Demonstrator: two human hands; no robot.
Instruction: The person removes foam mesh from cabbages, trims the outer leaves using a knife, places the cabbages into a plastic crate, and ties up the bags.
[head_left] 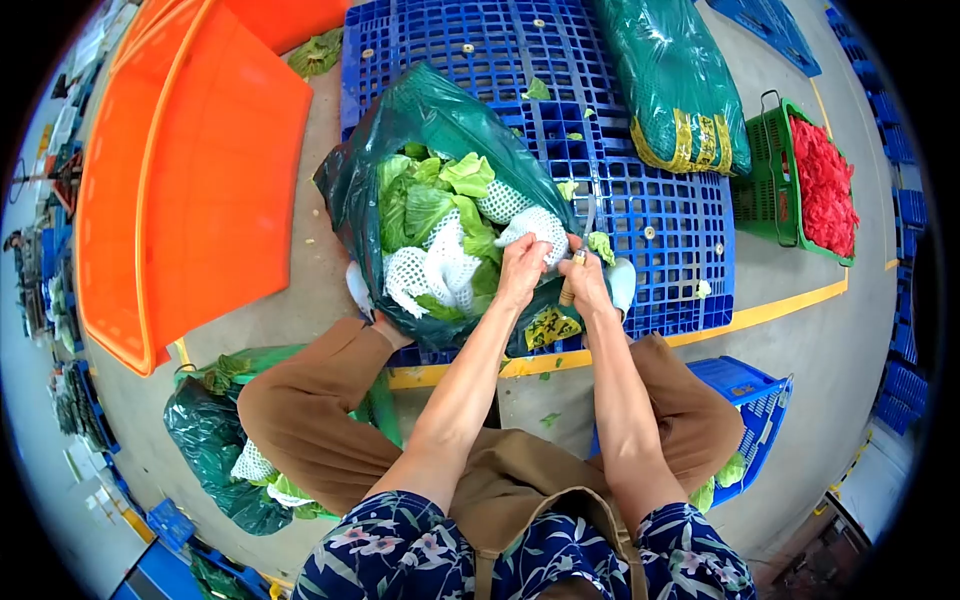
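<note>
Head view. How should the netted cabbage point(532, 226) handle?

— Estimate: firm inside, fairly heavy for its bulk. Outer leaves crisp, likely to tear or bruise. White net looks soft and stretchy; may slide over smooth leaf.

Best hold?

— Probably a palm beneath the round body, fingers spread. Pulling by the net alone risks a slip.

Position?

— On the right side of the heap in the open green bag point(430, 110), beside loose leaves point(430, 215). Bag is at the near left part of the blue pallet point(665, 270).

And relative to the fingers?

— Left hand point(525, 268): fingers curled closed at the cabbage's near edge, apparently pinching the net. Cabbage lies just beyond the knuckles. Right hand point(588, 282): just right of it, fingers wrapped round a wooden handle point(567, 293); cabbage lies ahead and to the left. Note: cannot make out the tool's working end.
</note>
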